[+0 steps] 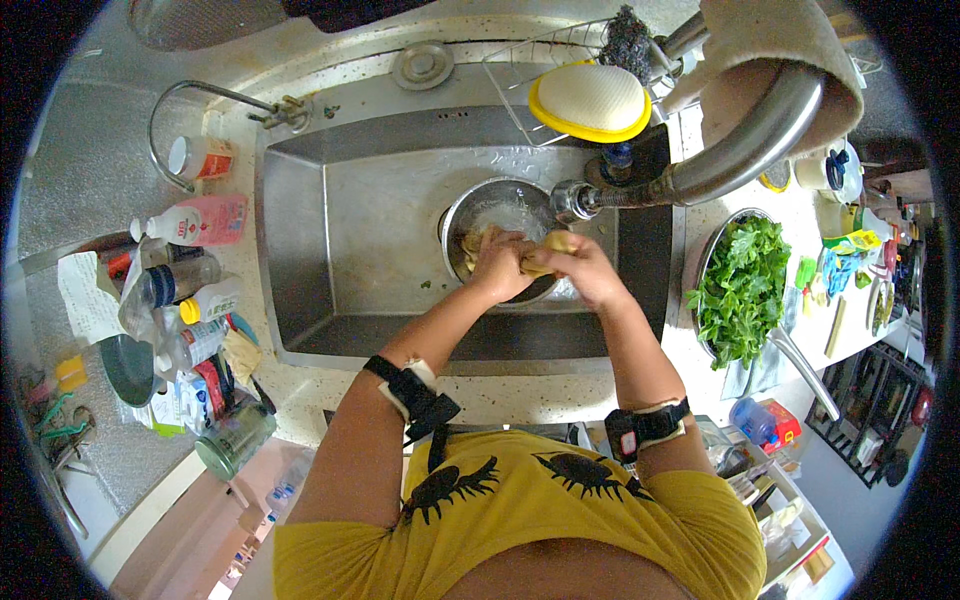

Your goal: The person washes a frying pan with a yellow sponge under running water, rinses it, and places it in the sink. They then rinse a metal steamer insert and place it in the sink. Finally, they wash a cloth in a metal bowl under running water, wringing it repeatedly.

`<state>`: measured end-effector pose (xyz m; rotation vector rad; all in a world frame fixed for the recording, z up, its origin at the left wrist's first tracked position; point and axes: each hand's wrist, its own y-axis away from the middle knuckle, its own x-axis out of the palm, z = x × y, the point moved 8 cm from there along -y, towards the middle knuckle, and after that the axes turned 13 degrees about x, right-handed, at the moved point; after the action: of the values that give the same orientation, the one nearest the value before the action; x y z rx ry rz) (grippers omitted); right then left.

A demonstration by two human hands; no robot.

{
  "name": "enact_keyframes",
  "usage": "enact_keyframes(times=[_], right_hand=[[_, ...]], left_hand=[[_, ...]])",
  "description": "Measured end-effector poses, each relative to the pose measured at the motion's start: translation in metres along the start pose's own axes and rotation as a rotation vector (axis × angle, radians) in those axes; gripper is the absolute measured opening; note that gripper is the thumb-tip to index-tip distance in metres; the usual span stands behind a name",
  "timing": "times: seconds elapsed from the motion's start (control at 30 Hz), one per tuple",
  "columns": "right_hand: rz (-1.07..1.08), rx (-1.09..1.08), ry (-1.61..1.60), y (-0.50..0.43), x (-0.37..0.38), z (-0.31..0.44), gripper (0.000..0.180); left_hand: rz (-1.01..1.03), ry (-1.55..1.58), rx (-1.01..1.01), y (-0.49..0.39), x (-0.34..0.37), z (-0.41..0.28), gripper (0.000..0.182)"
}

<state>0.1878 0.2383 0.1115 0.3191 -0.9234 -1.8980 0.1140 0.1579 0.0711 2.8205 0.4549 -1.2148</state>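
Note:
Both hands are together above a round metal bowl (459, 214) inside the stainless steel sink (390, 225). A pale yellow piece of food (559, 241), perhaps a root or tuber, spans the gap between them. My right hand (592, 274) has its fingers wrapped around it. At its other end is my left hand (501, 264), curled with its fingertips partly hidden over the bowl. More pale yellow pieces (470, 251) lie at the bowl's left side. The bowl's inside looks wet. Just right of the bowl hangs the tap's spout (576, 202).
A wire rack (517, 112) with a yellow-rimmed sponge (592, 101) overhangs the sink's back. Leafy greens (742, 292) fill a handled pan on the right counter. Bottles, including a pink one (217, 220), crowd the left counter. The curved metal tap pipe (750, 157) reaches in from the right.

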Motion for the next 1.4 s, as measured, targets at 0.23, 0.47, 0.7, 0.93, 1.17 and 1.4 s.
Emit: enact_keyframes(times=[0.23,0.47,0.7,0.93,1.17,1.4], right_hand=[[-0.302,0.015,-0.030,-0.042,-0.033,-0.045,0.035],[-0.189,0.165,1.078,-0.108,0.022,-0.109,0.063],[-0.066,0.386,0.397,-0.094,0.009,-0.100,0.054],[0.336,0.498,-1.018,-0.098,0.035,-0.114,0.052],[0.464,0.187,-1.084,-0.078,0.052,-0.088,0.040],[-0.194,0.181,-0.747,-0.074,0.011,-0.092,0.030]], left_hand=[[-0.255,0.104,-0.434,0.027,-0.048,0.044,0.034],[0.210,-0.409,-0.340,0.015,0.034,0.071,0.029],[0.217,-0.143,-0.598,0.006,0.003,0.076,0.034],[-0.085,0.499,-0.160,-0.003,-0.027,-0.045,0.035],[-0.208,0.171,-0.344,-0.014,-0.010,-0.025,0.035],[-0.203,-0.035,-0.449,-0.015,-0.023,0.066,0.043]])
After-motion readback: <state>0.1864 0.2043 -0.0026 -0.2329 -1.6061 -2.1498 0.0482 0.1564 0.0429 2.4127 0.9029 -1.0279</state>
